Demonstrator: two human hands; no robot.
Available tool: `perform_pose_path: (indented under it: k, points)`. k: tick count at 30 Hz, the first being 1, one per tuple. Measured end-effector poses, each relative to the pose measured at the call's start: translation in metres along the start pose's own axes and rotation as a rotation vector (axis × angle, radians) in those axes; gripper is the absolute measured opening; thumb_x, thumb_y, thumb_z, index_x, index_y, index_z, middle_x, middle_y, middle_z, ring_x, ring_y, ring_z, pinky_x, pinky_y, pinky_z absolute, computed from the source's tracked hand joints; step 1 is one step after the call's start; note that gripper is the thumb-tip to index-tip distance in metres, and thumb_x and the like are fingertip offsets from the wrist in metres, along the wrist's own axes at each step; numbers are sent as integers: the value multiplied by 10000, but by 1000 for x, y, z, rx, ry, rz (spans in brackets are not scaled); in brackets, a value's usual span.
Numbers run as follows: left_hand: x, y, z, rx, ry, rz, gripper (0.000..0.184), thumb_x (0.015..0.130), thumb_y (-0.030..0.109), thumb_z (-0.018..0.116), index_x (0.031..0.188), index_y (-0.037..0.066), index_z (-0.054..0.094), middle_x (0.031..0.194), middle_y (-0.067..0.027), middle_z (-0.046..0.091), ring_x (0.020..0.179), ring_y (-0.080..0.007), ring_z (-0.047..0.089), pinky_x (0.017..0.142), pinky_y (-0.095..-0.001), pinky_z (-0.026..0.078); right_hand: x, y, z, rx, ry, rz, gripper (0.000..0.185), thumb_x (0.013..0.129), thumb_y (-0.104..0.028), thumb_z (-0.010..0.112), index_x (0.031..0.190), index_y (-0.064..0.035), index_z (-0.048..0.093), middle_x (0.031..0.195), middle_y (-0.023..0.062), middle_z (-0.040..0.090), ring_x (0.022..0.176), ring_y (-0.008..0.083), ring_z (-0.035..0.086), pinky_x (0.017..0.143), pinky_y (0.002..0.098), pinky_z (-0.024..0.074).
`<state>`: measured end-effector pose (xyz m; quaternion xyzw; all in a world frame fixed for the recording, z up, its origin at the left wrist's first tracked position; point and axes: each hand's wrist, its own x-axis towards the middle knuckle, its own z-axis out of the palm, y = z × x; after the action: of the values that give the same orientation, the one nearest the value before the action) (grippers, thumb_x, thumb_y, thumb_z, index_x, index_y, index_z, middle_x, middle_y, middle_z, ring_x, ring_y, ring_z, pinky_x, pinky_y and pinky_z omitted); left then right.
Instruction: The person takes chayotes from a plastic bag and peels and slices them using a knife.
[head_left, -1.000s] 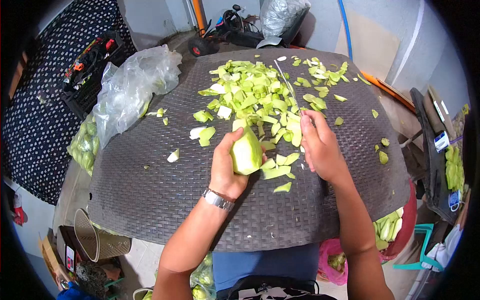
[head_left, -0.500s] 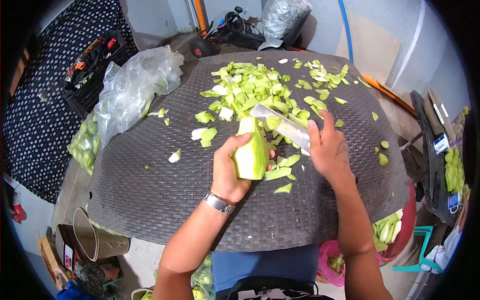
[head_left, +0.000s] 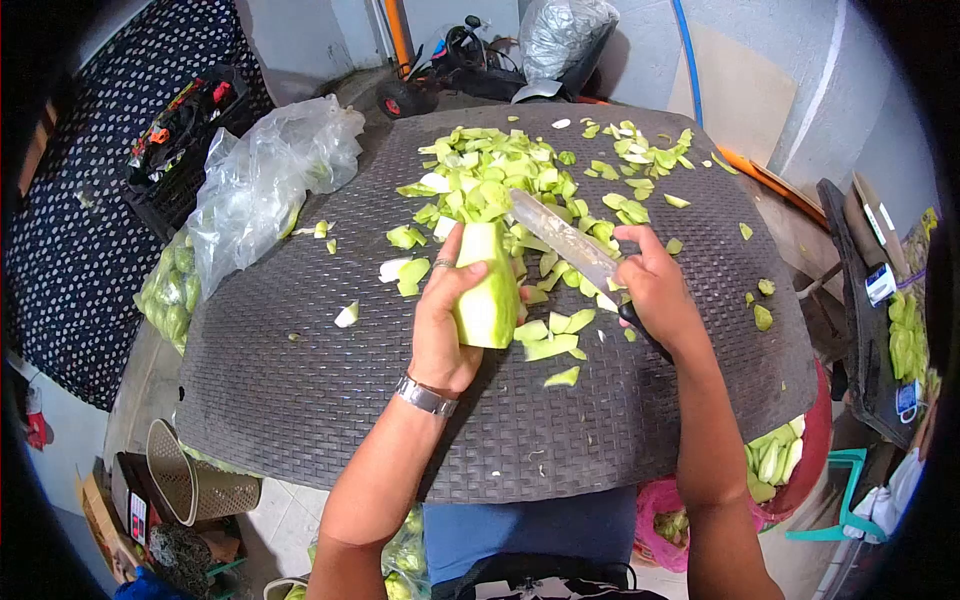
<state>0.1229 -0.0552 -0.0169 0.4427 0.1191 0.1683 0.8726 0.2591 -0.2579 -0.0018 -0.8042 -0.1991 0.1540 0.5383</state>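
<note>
My left hand is wrapped round a partly peeled pale green vegetable, perhaps a chayote or green papaya, held upright above the table. Its near end is cut flat, and green skin shows along its right side. In my right hand is a knife, fingers closed on its dark handle. The broad blade points up and left, its tip just right of the vegetable's top and apart from it. Wet bits cling to the blade. Behind both hands lies a heap of green peelings.
Loose peelings are scattered over the dark woven-pattern table. A clear plastic bag lies at its left edge. Below the right edge stands a red basin of pale cut pieces, beside a pink bag.
My left hand has shifted slightly left with the vegetable and turned it. The knife has moved slightly away from the vegetable, and its handle now shows below my right hand.
</note>
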Motion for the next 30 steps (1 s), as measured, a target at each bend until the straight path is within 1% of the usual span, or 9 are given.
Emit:
perform_pose_path:
  k: [3, 10, 13, 17, 18, 22, 25, 27, 30]
  points:
    - [3, -1, -8, -157, -8, -50, 645, 924, 350, 608, 1493, 78, 471, 1165, -185, 658, 934, -349, 699, 717, -425, 589, 4, 9, -2, 58, -78, -31, 512, 933, -116, 560, 1419, 23, 479, 1008, 163, 698, 760, 168, 647, 583, 341, 582]
    - [0, 2, -6, -203, -143, -51, 682, 915, 396, 592, 1513, 88, 474, 1175, -187, 653, 939, -333, 687, 703, -415, 592, 11, 16, 3, -78, 45, -40, 512, 1018, -267, 628, 1405, 38, 493, 945, 219, 718, 754, 258, 717, 609, 396, 579]
    - [-2, 3, -4, -225, -237, -67, 598, 931, 312, 604, 1453, 59, 461, 1172, -189, 658, 952, -361, 692, 719, -442, 586, 2, 3, 9, -185, 108, -80, 509, 1033, -293, 628, 1403, 33, 501, 850, 205, 718, 715, 282, 724, 627, 411, 554]
    - [-1, 3, -2, -120, -329, -153, 792, 930, 196, 644, 1629, 103, 284, 1213, -224, 654, 888, -329, 714, 707, -401, 611, -1, -3, 12, -343, 174, -217, 446, 1023, -234, 629, 1373, 21, 522, 708, 177, 684, 633, 306, 698, 612, 430, 507]
    - [-1, 3, 0, 14, -292, -166, 902, 870, 240, 683, 1655, 158, 246, 1283, -265, 617, 871, -344, 707, 668, -405, 609, -2, -3, 13, -359, 191, -260, 432, 1019, -220, 631, 1364, 18, 527, 678, 172, 673, 616, 314, 691, 605, 435, 495]
    - [0, 2, -2, 185, -259, -108, 983, 885, 211, 690, 1693, 191, 130, 1340, -284, 602, 911, -364, 712, 693, -423, 616, -2, -4, 9, -354, 184, -256, 406, 1008, -206, 645, 1330, 17, 539, 678, 182, 672, 595, 326, 677, 604, 442, 493]
    - [2, 6, -1, 32, -73, 0, 975, 899, 243, 676, 1694, 200, 113, 1320, -262, 618, 927, -352, 705, 720, -432, 615, -1, -1, 9, -351, 182, -249, 402, 1003, -245, 670, 1293, 15, 571, 705, 184, 696, 625, 309, 702, 624, 414, 517]
    - [8, 4, -12, 11, -92, 2, 710, 959, 367, 592, 1584, 116, 370, 1289, -234, 635, 952, -356, 680, 789, -485, 592, -1, -1, 10, -360, 163, -224, 417, 996, -279, 695, 1270, 16, 591, 728, 185, 714, 654, 289, 724, 642, 390, 536]
    - [11, -1, -17, -156, -67, -96, 534, 1015, 413, 542, 1413, 58, 527, 1278, -223, 647, 978, -353, 682, 829, -502, 587, -3, -8, 12, -283, 58, -92, 491, 967, -358, 745, 1254, 17, 609, 777, 198, 739, 708, 269, 752, 671, 372, 560]
